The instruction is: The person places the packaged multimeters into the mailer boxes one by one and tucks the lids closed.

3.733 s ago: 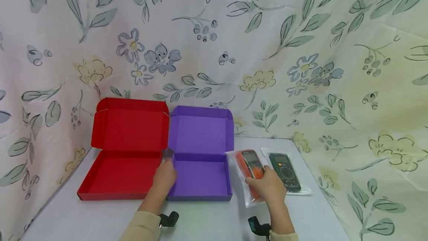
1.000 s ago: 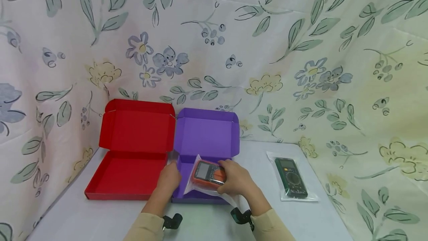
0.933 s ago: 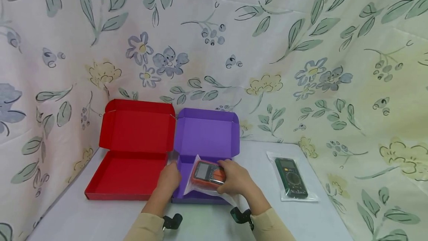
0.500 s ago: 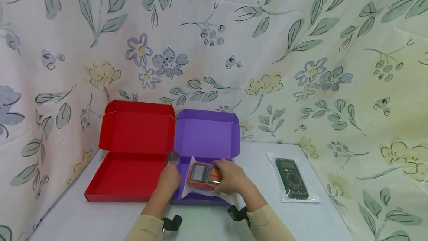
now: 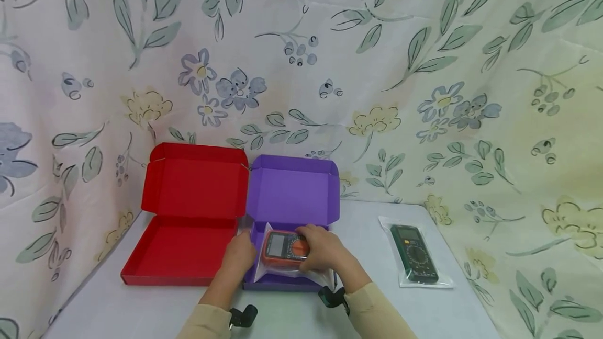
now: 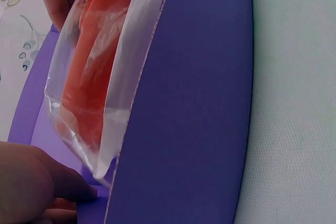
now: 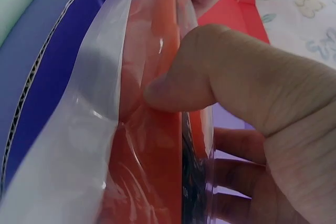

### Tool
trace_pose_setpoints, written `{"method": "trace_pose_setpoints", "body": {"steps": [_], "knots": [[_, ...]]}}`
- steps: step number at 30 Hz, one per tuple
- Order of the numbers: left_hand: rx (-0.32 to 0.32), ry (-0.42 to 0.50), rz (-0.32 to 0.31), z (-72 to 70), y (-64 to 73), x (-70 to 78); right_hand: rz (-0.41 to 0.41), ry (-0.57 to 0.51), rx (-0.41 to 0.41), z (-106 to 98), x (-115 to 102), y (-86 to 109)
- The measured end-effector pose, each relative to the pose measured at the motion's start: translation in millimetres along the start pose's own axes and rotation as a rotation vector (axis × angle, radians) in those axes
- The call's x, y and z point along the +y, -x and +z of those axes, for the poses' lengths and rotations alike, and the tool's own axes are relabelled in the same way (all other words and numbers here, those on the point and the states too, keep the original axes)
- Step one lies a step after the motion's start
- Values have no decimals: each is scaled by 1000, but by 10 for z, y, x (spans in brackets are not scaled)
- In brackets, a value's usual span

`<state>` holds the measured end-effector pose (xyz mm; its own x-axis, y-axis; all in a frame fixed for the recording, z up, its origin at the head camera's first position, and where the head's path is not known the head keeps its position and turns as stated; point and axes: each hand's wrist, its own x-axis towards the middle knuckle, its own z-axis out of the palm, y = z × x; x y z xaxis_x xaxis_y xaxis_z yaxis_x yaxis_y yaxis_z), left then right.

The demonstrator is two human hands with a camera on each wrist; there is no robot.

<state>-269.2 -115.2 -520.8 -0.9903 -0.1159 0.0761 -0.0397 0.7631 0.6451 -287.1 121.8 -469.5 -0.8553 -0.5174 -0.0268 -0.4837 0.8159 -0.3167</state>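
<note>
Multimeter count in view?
2: bagged orange multimeter, held by the right hand at the open purple box; bagged green multimeter, on the white table at right. No others visible.

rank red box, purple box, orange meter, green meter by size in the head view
1. Red box
2. Purple box
3. Green meter, orange meter: unsure, the right hand partly covers the orange one.

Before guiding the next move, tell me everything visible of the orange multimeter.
The orange multimeter is in a clear, plastic-looking bag, with a grey screen and an orange dial on a dark face. It is held sideways, face up, screen end to the left, over the open purple box's base; bottom contact is hidden. The right hand grips its dial end through the bag.
</note>
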Motion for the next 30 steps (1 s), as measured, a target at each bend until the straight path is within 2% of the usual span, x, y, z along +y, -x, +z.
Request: {"method": "trace_pose_setpoints", "body": {"steps": [7, 13, 22, 30], "knots": [[-6, -1, 2, -2, 0, 14, 20, -29, -25, 50, 7, -33], [17, -9, 11, -6, -3, -5, 2, -28, -26, 61, -19, -103], [1, 1, -23, -13, 12, -7, -12, -40, -39, 122, -21, -213], [11, 17, -15, 5, -4, -25, -10, -36, -50, 173, -9, -244]]}}
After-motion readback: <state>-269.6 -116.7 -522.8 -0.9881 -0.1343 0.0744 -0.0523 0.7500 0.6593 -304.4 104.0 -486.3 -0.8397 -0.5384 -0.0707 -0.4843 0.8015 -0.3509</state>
